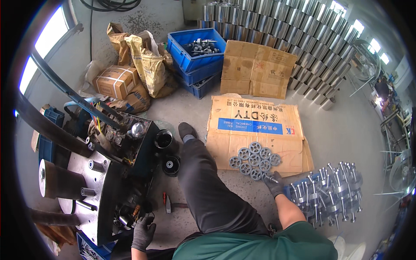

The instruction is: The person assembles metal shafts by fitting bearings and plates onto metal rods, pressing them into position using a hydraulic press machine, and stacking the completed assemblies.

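while the gloved right hand [273, 185] is at the near right edge of the cluster of spoked metal wheels [254, 160], which lie flat and close together on the printed cardboard sheet [284, 147], the gloved left hand [143, 234] is well apart from it, low beside the dark machine [104, 186], its fingers loosely bent. i cannot tell whether the right fingers are closed on a wheel or only touch one, since the glove and a small grey part overlap there, nor whether the left grips anything. handling these wheels well seems to call for a hold on the rim rather than through the spokes, with each one kept level so that it neither knocks its neighbours nor rides up on them. the right forearm [289, 212] is best kept clear of the shafted metal parts [340, 190] just beside it, whose rods could scrape the skin. the left hand would best avoid the machine's edges and the hammer [168, 207] lying near it on the floor [186, 190].
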### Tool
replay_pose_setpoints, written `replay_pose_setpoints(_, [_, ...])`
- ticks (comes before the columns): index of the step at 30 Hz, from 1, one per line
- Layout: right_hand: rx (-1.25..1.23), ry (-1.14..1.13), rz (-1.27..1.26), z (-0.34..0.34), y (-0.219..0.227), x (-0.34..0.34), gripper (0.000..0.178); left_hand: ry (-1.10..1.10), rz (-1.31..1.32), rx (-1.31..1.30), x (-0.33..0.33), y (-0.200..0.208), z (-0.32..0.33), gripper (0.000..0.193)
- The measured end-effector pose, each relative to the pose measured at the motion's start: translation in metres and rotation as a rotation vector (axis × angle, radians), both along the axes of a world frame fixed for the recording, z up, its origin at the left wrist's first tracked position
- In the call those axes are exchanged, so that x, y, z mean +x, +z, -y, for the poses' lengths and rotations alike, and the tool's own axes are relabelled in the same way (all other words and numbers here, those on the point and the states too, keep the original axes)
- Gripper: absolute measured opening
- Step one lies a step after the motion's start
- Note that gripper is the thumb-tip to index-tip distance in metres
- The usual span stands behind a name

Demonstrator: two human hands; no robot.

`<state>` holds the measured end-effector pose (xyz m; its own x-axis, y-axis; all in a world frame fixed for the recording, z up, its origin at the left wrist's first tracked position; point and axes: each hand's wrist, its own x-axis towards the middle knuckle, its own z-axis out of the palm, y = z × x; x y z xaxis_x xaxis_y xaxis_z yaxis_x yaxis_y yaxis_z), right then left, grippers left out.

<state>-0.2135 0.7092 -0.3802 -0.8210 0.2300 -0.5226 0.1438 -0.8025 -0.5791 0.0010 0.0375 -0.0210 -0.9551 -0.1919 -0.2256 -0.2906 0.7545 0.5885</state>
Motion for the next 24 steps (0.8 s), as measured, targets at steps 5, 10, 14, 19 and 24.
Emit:
replay_pose_setpoints(5, [0.402, 0.116, 0.028, -0.060, 0.010, 0.008, 0.052, -0.019, -0.022, 0.030, -0.005, -0.008, 0.002, 0.028])
replay_pose_setpoints(10, [2.074, 0.783, 0.418, 0.037, 0.083, -0.013, 0.092, 0.055, 0.033, 0.028, 0.004, -0.003, 0.004, 0.028])
replay_pose_setpoints(14, [2.065, 0.826, 0.556, 0.046, 0.119, -0.025, 0.076, 0.028, 0.040, 0.003, 0.000, -0.004, -0.001, 0.028])
replay_pose_setpoints(19, [2.099, 0.787, 0.563, 0.050, 0.130, -0.018, 0.059, -0.038, 0.033, -0.063, -0.004, -0.004, -0.002, 0.029])
replay_pose_setpoints(24, [2.067, 0.872, 0.533, 0.052, 0.140, -0.026, 0.055, -0.042, 0.037, -0.054, -0.008, 0.000, -0.004, 0.028])
